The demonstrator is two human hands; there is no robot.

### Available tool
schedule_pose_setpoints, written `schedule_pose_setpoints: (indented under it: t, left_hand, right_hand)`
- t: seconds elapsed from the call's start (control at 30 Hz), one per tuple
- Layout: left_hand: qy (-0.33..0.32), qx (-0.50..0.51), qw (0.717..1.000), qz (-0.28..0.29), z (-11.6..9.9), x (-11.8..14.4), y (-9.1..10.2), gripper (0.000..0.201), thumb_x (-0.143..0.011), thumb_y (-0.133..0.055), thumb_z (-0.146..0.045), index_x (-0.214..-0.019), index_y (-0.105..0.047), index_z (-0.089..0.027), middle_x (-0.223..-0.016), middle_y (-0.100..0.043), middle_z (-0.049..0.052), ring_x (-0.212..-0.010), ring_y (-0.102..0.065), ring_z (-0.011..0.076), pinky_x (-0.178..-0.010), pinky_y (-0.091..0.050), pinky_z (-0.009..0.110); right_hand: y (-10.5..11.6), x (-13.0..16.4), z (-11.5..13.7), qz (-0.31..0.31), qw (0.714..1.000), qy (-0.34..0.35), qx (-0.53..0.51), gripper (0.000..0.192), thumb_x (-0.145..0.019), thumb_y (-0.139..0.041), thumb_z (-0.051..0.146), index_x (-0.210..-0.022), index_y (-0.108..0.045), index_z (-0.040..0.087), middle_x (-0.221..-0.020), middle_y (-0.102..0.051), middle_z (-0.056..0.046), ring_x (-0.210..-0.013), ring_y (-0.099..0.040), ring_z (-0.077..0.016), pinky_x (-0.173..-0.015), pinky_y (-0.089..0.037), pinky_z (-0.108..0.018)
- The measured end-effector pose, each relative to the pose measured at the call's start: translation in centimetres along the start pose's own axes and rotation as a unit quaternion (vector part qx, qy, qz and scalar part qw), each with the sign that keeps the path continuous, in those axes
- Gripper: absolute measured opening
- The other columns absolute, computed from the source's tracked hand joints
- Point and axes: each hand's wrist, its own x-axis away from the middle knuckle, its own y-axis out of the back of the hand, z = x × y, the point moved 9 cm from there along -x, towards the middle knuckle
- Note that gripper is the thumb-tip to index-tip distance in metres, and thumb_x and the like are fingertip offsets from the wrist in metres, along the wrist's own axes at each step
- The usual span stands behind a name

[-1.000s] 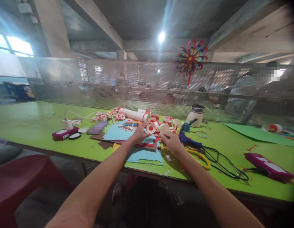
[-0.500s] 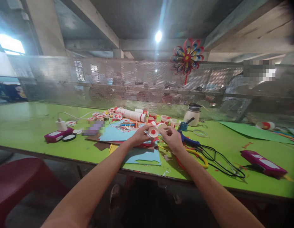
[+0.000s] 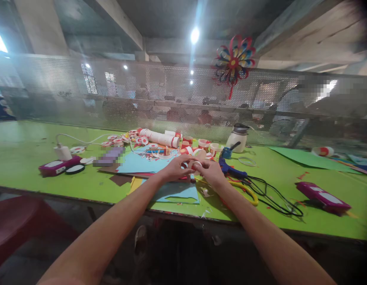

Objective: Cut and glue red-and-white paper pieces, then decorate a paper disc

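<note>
My left hand [image 3: 175,169] and my right hand [image 3: 211,171] meet over the middle of the green table [image 3: 37,158], both closed on a small white-and-red paper ring [image 3: 195,166] held between the fingertips. Under the hands lie blue paper sheets [image 3: 175,192] and red paper scraps. Just behind them stand several red-and-white paper rings [image 3: 204,143] and a long white paper roll [image 3: 158,138].
A blue glue gun [image 3: 228,169] with black cable, yellow-handled scissors [image 3: 245,192], a white pot [image 3: 238,138], magenta boxes [image 3: 322,196] [image 3: 56,166], a white charger [image 3: 63,151] lie around. Mesh fence [image 3: 82,91] behind carries a paper flower [image 3: 234,61]. A red chair [image 3: 14,225] stands left.
My hands have come together and lowered toward the table with the paper ring, which now sits between both hands. The view has tilted a little to the right.
</note>
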Motion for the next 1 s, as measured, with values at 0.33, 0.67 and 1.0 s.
schedule_pose_setpoints:
  t: [0.33,0.67,1.0]
  left_hand:
    - [0.062,0.203,0.977,0.011,1.0,0.1,0.3,0.063,-0.071,-0.071,-0.031,-0.125,-0.047,-0.012,-0.089,-0.064,0.008,-0.076,-0.062,0.0169,-0.070,-0.048,0.030]
    - [0.125,0.264,0.956,-0.028,2.9,0.3,0.4,0.040,-0.065,-0.078,-0.033,-0.094,-0.065,-0.009,-0.078,-0.066,0.006,-0.065,-0.058,0.0109,-0.062,-0.042,0.023]
    - [0.182,0.282,0.940,-0.065,4.1,0.4,0.8,0.037,-0.057,-0.081,-0.021,-0.088,-0.067,-0.009,-0.076,-0.067,0.006,-0.061,-0.058,0.0103,-0.057,-0.042,0.022]
  right_hand:
    - [-0.3,-0.1,-0.1,0.013,0.999,-0.009,-0.034,0.027,-0.068,-0.066,0.043,-0.066,-0.066,0.016,-0.053,-0.058,0.002,-0.047,-0.048,-0.0114,-0.046,-0.037,-0.024]
    - [-1.3,0.1,0.0,0.065,0.991,-0.036,-0.115,0.037,-0.068,-0.067,0.052,-0.073,-0.069,0.015,-0.056,-0.062,0.000,-0.048,-0.052,-0.0111,-0.050,-0.044,-0.025]
    - [-1.3,0.1,-0.7,0.055,0.985,-0.061,-0.154,0.031,-0.063,-0.073,0.043,-0.080,-0.072,0.016,-0.057,-0.064,0.001,-0.051,-0.055,-0.0119,-0.052,-0.045,-0.025]
